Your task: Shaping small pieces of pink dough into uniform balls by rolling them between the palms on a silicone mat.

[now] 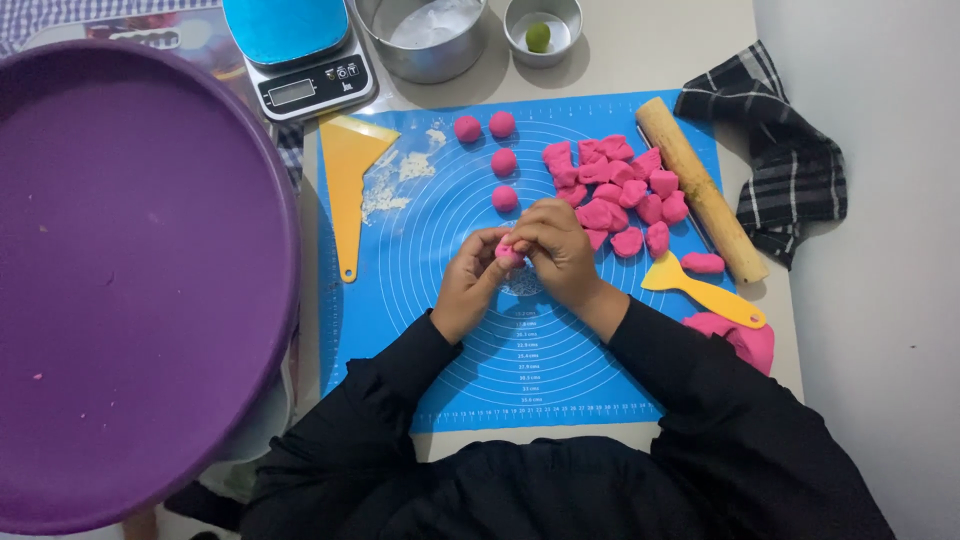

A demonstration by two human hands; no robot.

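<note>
Both hands meet over the middle of the blue mat (440, 330) on the worktop (640, 50). The left hand (468, 285) and right hand (556, 245) curl closed around one small pink dough piece (507, 251), pinched between the fingertips; its shape is mostly hidden, possibly half-rounded. At 12 o'clock from the hands sit four rolled pink balls (503, 161). At 2 o'clock lies a heap of cut pink chunks (620, 190), with a wooden rolling pin (700, 190) just beyond.
</note>
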